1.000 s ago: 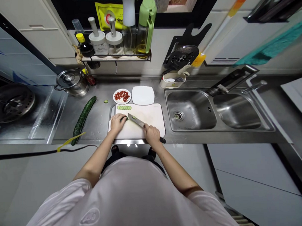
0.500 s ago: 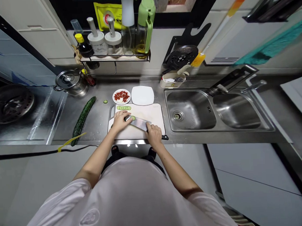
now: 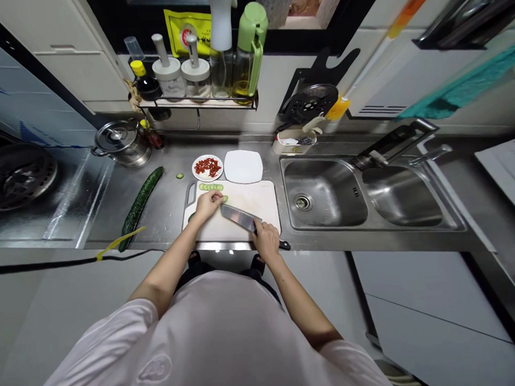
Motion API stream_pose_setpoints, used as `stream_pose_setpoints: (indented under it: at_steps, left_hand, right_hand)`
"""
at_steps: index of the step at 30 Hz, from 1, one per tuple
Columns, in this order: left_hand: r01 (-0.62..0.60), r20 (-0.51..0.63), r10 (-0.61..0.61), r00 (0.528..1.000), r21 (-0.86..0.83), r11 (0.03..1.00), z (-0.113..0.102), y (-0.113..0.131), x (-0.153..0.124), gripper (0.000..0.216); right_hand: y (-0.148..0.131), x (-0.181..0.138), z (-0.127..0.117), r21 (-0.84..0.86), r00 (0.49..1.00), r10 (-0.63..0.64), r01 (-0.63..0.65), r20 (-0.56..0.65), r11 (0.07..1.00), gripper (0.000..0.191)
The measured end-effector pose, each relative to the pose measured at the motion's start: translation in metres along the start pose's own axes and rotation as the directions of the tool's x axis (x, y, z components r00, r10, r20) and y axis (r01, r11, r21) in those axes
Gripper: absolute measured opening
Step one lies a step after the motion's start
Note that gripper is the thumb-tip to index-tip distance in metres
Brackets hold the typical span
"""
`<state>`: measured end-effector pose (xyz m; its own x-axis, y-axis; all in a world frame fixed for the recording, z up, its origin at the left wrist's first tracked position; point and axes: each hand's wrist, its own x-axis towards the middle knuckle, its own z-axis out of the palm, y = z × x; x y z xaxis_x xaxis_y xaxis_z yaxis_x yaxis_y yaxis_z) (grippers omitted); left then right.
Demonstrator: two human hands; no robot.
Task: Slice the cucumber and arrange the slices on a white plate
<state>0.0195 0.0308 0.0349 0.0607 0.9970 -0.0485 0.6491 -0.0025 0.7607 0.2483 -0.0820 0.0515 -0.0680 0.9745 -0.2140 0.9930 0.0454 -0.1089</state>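
Observation:
My right hand grips the handle of a cleaver, its blade slanting up to the left over the white cutting board. Between the fingertips of my left hand is a cucumber slice, just above the blade's tip. A row of overlapping cucumber slices lies along the board's upper left edge. Dark green cucumber shows on the board beside my left wrist, mostly hidden by the arm.
Behind the board stand a plate of chopped red pieces and a white plate. A long cucumber and a cucumber end lie left. A lidded pot stands farther back; a double sink is at right.
The cleaver has moved slightly down and right, away from my left hand. My left fingers have lifted a cucumber slice off the blade area, up and to the left.

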Motion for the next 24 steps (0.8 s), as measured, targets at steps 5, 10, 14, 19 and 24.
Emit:
stream_pose_setpoints:
  at_steps: [5, 10, 14, 19, 24]
  left_hand:
    - [0.138, -0.104, -0.127, 0.986, 0.103, 0.985, 0.004, -0.011, 0.029, 0.018]
    - [0.162, -0.129, -0.136, 0.982, 0.218, 0.963, 0.011, -0.006, 0.048, 0.018]
    - [0.176, -0.131, -0.144, 0.981, 0.279, 0.944, 0.017, -0.004, 0.057, 0.018]
    - [0.168, -0.139, -0.127, 0.982, 0.334, 0.928, 0.022, -0.009, 0.063, 0.019]
    - [0.137, -0.116, -0.102, 0.988, 0.346, 0.928, 0.023, -0.013, 0.065, 0.020]
  right_hand:
    - [0.004, -0.001, 0.001, 0.014, 0.999, 0.032, -0.032, 0.010, 0.999, 0.043]
    - [0.005, -0.001, 0.000, 0.019, 0.999, 0.045, -0.045, 0.005, 0.999, 0.043]
    - [0.005, -0.002, 0.000, 0.022, 0.999, 0.042, -0.043, 0.028, 0.999, 0.045]
    - [0.006, -0.002, 0.001, 0.033, 0.998, 0.057, -0.059, 0.032, 0.998, 0.044]
    - [0.007, -0.001, 0.004, 0.058, 0.999, 0.053, -0.054, 0.012, 0.997, 0.043]
